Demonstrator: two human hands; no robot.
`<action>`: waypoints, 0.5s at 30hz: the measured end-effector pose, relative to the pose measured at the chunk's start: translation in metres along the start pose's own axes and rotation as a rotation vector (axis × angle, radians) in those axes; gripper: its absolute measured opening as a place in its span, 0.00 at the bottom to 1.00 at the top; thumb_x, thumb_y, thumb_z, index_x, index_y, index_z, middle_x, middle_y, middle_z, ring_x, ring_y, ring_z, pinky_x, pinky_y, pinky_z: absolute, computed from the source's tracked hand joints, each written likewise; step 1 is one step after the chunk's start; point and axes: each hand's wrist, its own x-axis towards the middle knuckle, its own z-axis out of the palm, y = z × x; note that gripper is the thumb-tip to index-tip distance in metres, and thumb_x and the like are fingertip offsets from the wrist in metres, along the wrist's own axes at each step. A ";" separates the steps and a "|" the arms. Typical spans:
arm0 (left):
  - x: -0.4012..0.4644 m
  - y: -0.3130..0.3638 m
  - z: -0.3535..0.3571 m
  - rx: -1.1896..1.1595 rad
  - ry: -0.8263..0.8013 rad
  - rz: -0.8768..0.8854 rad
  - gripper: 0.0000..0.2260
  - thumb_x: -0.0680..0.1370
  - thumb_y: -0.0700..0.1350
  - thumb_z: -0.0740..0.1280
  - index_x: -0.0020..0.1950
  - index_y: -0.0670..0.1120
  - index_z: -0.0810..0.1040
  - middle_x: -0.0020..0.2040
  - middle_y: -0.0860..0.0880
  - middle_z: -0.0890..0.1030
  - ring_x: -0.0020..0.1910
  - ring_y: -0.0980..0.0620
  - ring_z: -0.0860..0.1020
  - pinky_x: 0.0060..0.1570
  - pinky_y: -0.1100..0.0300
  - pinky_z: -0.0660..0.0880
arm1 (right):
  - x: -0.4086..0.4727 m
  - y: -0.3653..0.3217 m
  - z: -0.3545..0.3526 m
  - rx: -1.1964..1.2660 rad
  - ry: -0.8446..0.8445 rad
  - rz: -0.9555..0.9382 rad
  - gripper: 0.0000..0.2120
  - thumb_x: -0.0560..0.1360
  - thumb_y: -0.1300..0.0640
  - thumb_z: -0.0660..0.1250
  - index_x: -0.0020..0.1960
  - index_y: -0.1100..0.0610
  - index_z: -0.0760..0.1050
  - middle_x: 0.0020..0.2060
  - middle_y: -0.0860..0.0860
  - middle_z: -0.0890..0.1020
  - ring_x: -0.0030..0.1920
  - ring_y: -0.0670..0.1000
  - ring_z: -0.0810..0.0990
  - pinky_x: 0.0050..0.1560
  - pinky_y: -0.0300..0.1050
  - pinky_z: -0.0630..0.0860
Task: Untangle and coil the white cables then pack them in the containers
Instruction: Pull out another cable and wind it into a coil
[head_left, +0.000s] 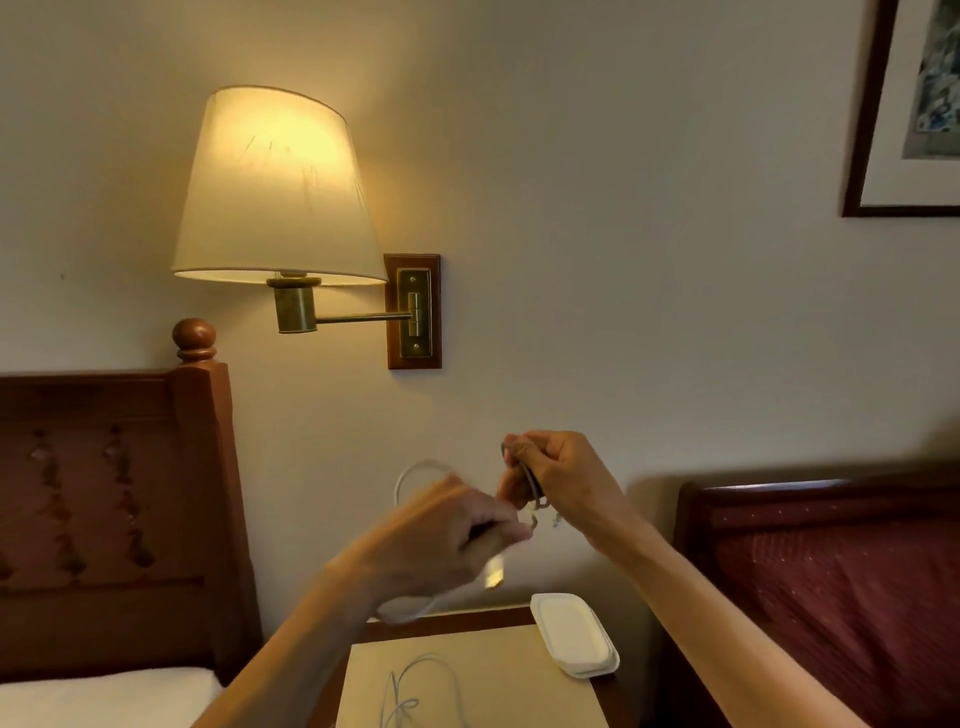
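My right hand (563, 480) is raised in front of the wall and grips a small coil of white cable (532, 488), whose plug ends dangle just below the fingers. My left hand (449, 535), blurred by motion, holds another stretch of the same cable; a loop (410, 475) arcs above it and a white plug (495, 570) hangs under it. More white cable (415, 686) lies loose on the beige mat (519, 691) below. Stacked white containers (574, 634) sit at the mat's far right corner.
The mat covers a wooden nightstand (452, 623) between a bed with a carved headboard (114, 499) at left and a dark red padded chair (831, 577) at right. A lit wall lamp (275, 192) hangs above, and a framed picture (909, 109) is at top right.
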 end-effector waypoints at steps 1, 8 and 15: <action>0.001 0.000 -0.005 0.043 0.070 0.045 0.12 0.82 0.50 0.61 0.39 0.55 0.74 0.29 0.58 0.72 0.26 0.55 0.71 0.30 0.65 0.66 | -0.002 0.002 0.001 -0.045 0.000 -0.016 0.15 0.82 0.55 0.60 0.44 0.63 0.78 0.29 0.51 0.82 0.29 0.46 0.81 0.34 0.35 0.76; 0.003 -0.020 -0.010 0.231 0.367 0.120 0.11 0.82 0.54 0.61 0.44 0.51 0.78 0.34 0.58 0.77 0.32 0.61 0.75 0.34 0.69 0.70 | -0.009 0.006 0.009 -0.081 -0.140 -0.044 0.18 0.83 0.53 0.56 0.39 0.52 0.80 0.24 0.48 0.76 0.25 0.46 0.73 0.32 0.35 0.72; 0.009 -0.037 -0.003 0.079 0.386 0.038 0.16 0.80 0.58 0.62 0.46 0.48 0.81 0.37 0.55 0.79 0.36 0.56 0.76 0.36 0.57 0.74 | 0.000 0.008 -0.001 -0.013 -0.263 0.146 0.21 0.84 0.51 0.51 0.37 0.56 0.71 0.25 0.48 0.66 0.26 0.46 0.61 0.30 0.38 0.63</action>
